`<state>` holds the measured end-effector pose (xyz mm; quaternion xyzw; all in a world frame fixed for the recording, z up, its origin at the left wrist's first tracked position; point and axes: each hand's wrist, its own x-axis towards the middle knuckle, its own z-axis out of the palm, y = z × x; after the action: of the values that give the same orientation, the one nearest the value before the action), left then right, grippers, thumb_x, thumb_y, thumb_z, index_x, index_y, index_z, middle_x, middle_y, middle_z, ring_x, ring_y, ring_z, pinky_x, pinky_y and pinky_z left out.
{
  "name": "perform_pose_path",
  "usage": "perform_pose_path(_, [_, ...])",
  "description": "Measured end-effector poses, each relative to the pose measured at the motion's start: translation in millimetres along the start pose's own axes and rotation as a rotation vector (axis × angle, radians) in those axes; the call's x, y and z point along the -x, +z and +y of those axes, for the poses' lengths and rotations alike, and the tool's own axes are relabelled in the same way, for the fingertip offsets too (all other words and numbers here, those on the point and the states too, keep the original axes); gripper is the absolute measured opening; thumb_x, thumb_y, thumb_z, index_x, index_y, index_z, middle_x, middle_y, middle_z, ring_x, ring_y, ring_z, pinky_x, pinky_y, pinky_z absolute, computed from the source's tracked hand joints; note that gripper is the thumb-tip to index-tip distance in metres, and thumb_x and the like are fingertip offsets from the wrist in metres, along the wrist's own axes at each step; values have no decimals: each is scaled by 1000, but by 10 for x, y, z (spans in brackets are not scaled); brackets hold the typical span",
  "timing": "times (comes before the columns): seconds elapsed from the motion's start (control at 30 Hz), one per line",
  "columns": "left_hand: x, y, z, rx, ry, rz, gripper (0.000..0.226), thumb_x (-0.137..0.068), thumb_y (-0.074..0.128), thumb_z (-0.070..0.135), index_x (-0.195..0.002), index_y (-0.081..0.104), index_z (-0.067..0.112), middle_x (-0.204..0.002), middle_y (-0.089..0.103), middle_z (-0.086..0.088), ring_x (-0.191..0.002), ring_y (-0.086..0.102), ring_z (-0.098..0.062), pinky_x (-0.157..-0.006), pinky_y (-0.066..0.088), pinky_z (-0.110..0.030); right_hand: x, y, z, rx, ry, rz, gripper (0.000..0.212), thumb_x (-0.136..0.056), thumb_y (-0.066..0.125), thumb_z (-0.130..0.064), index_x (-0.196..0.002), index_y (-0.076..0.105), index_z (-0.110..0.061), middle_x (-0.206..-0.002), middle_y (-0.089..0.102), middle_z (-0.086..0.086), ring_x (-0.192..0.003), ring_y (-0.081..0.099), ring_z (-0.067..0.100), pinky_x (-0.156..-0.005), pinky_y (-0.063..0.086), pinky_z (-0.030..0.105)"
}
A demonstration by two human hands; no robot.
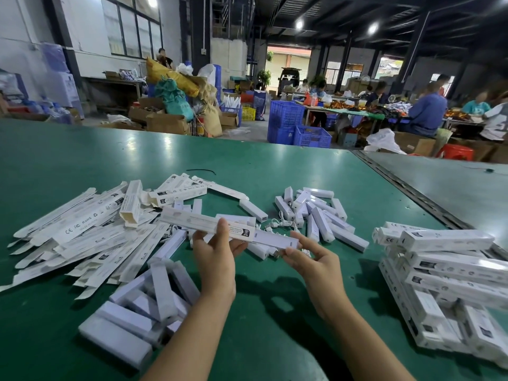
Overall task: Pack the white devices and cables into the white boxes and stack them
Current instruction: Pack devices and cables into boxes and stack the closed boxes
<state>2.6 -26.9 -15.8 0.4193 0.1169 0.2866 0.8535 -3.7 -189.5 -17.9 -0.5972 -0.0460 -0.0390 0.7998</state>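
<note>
My left hand [217, 257] grips a long white box [198, 222] held level above the green table [275, 166]. A white device [275, 239] sticks out of the box's right end, and my right hand [310, 259] pinches that end. Flat unfolded boxes [79, 232] lie in a heap on the left. Loose white devices [319, 213] with thin white cables [275, 224] lie in a pile behind my hands. More devices [145, 303] lie near my left forearm. Packed boxes [450, 273] are stacked at the right.
A black wire [200, 171] lies on the table behind the heaps. A metal seam [406, 188] separates this table from a grey one at the right. Beyond the far edge stand blue crates [297, 125], cardboard boxes and seated people at other tables.
</note>
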Motion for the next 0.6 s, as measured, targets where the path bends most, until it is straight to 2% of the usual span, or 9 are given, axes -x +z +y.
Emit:
perform_pose_path(0.1, [33, 18, -35, -13, 2, -26, 12, -98, 60, 23, -108, 54, 25, -92, 77, -2, -83, 75, -27, -63, 60, -30, -8, 6, 14, 46, -16, 96, 29, -78, 78, -3, -103, 73, -16, -89, 75, -4, -83, 74, 20, -76, 57, 22])
perform_pose_path(0.2, [61, 35, -53, -16, 10, -58, 18, -96, 61, 22, -112, 53, 20, -98, 77, -6, -87, 75, -28, -65, 60, -31, 6, 20, 23, 131, -15, 118, 19, -77, 81, -6, -94, 75, -11, -89, 76, 3, -80, 72, 15, -73, 57, 21])
perform_pose_path(0.3, [102, 41, -90, -36, 5, -95, 23, -95, 63, 21, -116, 53, 19, -104, 75, -11, -90, 75, -28, -67, 60, -31, 28, 61, 11, 164, 41, 140, 21, -77, 80, -7, -97, 74, -9, -88, 77, 5, -80, 73, 21, -68, 57, 22])
perform_pose_path(0.37, [142, 54, -119, -59, 14, -127, 23, -94, 65, 19, -115, 54, 20, -106, 75, -12, -91, 74, -28, -67, 60, -32, 54, 89, -29, 186, 53, 131, 24, -80, 79, -11, -102, 73, -9, -89, 77, 5, -70, 73, 23, -57, 55, 22])
perform_pose_path(0.47, [212, 93, -142, -75, 13, -167, 26, -89, 70, 23, -112, 57, 22, -104, 75, -12, -90, 75, -30, -66, 61, -36, 111, 131, -65, 144, 67, 4, 31, -85, 73, -26, -115, 67, -21, -96, 76, 3, -55, 68, 26, -46, 48, 24])
perform_pose_path(0.6, [227, 92, -175, -73, -28, -182, 24, -88, 71, 23, -109, 60, 22, -98, 77, -8, -85, 75, -27, -62, 59, -30, 126, 183, -86, 4, 222, -244, 59, -79, 49, -60, -134, 51, -38, -120, 68, -5, -51, 66, 27, -48, 47, 24])
